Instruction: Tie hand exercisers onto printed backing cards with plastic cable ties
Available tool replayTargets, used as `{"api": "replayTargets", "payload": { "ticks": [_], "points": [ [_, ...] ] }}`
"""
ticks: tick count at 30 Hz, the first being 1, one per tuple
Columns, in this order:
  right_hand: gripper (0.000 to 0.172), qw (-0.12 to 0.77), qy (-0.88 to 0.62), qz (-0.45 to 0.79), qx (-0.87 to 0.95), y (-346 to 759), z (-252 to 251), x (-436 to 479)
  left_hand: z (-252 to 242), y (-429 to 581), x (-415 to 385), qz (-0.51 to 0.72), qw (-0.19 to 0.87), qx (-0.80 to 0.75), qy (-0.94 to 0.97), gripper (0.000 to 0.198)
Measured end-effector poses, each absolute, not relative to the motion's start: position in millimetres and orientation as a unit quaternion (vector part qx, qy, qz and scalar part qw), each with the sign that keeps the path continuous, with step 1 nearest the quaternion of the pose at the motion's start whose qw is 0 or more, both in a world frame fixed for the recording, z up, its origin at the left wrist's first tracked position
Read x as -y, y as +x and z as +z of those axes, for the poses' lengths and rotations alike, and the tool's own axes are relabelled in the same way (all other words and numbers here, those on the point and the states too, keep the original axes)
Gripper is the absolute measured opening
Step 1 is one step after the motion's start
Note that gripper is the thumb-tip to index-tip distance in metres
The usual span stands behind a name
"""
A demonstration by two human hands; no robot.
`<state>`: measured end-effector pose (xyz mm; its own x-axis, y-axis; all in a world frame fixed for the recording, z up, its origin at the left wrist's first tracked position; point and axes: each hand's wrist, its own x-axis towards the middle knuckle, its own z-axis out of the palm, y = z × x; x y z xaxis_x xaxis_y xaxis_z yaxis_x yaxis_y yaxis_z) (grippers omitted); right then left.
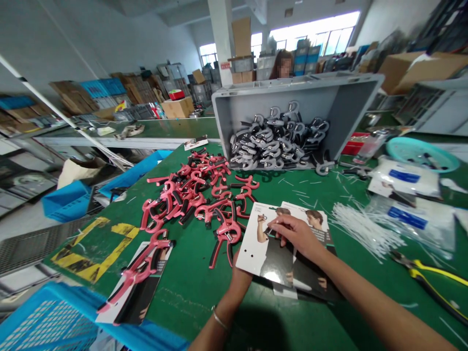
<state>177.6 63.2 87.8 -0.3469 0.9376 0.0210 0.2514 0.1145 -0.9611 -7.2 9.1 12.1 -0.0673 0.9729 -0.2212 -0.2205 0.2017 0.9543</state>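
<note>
My left hand (pixel 241 273) is at the left lower edge of a printed backing card (pixel 257 251), gripping it from behind, with most of its fingers hidden. Over the card's face, my right hand (pixel 297 235) has its fingers bent and fingertips together; whatever they pinch is too small to make out. More printed cards (pixel 315 273) lie under and to the right of this one. Left of the cards is a heap of pink and black hand grip strengtheners (pixel 190 190), the closest one (pixel 228 233) beside the card. Another grip strengthener (pixel 137 273) lies on a card at the table's left edge.
A grey crate (pixel 351 117) on its side holds many grey grip strengtheners (pixel 270 141). White cable ties (pixel 361 229), plastic bags (pixel 420 219), yellow-handled pliers (pixel 420 273) and a turquoise tray (pixel 402 146) are at right. A blue basket (pixel 47 312) stands lower left. A person (pixel 281 66) is behind the crate.
</note>
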Motion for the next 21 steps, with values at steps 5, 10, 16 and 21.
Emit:
{"api": "replayTargets", "payload": {
  "ticks": [5,10,16,21],
  "points": [
    [0.029,0.307,-0.425,0.440,0.729,175,91,-63,13,-32,31,0.525,0.539,-0.529,0.392,0.029],
    [0.031,0.280,-0.414,0.439,0.746,175,97,-63,23,-40,32,0.467,0.625,-0.477,0.404,0.045],
    [0.031,0.295,-0.405,0.457,0.735,180,95,-61,48,-27,16,0.543,0.515,-0.497,0.438,0.023],
    [0.029,0.380,-0.415,0.544,0.622,190,95,-58,93,-16,7,0.535,0.448,-0.483,0.529,0.015]
  ]
}}
